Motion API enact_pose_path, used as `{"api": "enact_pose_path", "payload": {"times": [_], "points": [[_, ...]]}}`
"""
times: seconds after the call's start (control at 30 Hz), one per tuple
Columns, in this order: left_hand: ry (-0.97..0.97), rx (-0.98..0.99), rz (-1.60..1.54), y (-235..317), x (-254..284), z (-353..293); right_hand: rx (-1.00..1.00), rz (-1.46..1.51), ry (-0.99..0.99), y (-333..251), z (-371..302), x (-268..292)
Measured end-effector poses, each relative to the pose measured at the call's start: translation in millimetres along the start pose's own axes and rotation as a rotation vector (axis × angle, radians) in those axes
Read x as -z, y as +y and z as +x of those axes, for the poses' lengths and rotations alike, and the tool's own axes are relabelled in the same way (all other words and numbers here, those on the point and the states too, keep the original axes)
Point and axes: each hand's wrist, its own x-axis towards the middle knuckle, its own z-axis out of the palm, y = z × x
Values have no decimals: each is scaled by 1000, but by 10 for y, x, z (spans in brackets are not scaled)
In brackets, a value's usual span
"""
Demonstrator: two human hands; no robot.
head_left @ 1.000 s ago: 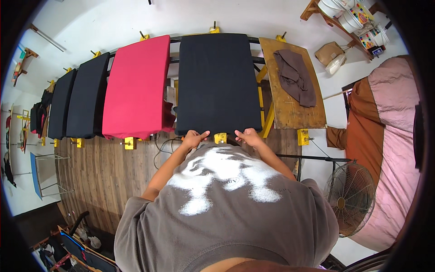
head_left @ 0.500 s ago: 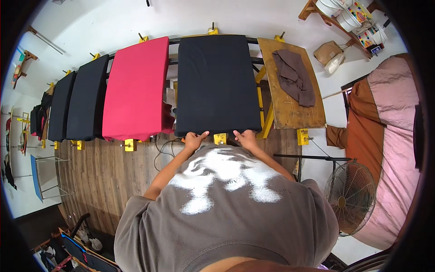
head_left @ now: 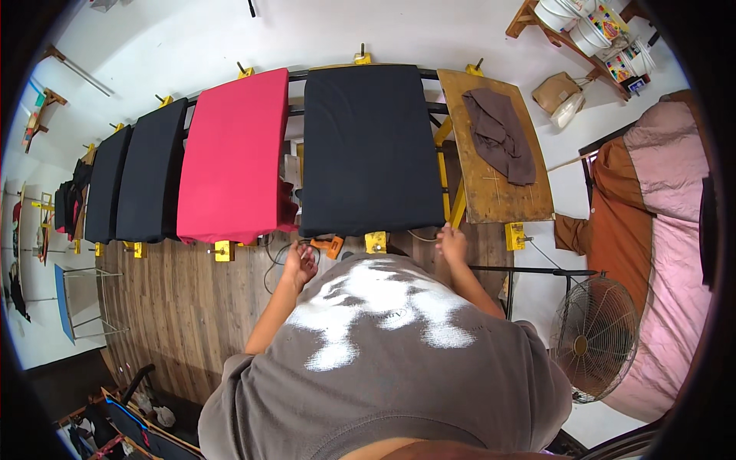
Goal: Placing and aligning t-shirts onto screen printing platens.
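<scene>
Black fabric (head_left: 372, 146), smooth and pulled over a rectangular board, lies directly in front of me. Its near edge hangs over the board's end, above a yellow clamp bracket (head_left: 376, 243). My left hand (head_left: 300, 264) is off the fabric, below its near left corner, with loosely bent, parted fingers and nothing in them. Beside it lies an orange pistol-shaped power tool (head_left: 330, 246) with a cable. My right hand (head_left: 452, 244) is at the near right corner of the black fabric, its fingers loosely raised; whether a fingertip touches the cloth I cannot tell.
Left of the black board stand a board in red fabric (head_left: 232, 153) and more black-covered boards (head_left: 151, 169). On the right, a bare wooden board (head_left: 502, 201) bears a crumpled brown cloth (head_left: 498, 134). A standing fan (head_left: 595, 340) is at my right, near draped pink and brown fabric (head_left: 682, 261).
Both hands have let go of the black fabric's near edge and moved apart: the left down and leftward, the right toward the right corner. The orange tool has come into fuller view.
</scene>
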Motion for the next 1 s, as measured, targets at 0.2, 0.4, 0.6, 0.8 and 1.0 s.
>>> {"api": "enact_pose_path", "payload": {"times": [0.2,0.4,0.6,0.8,1.0], "points": [[-100,-158,-115,184,-338,-2,-295,560,169,-517,51,-167],[64,-269,-73,214,-402,47,-308,512,172,-324,297,-125],[92,-328,43,71,-331,85,-308,408,183,-29,338,-124],[21,-13,22,257,-286,390,-478,528,-50,-16,630,-20],[196,-198,-12,164,-555,-364,-230,-437,-361,-513,99,545]]}}
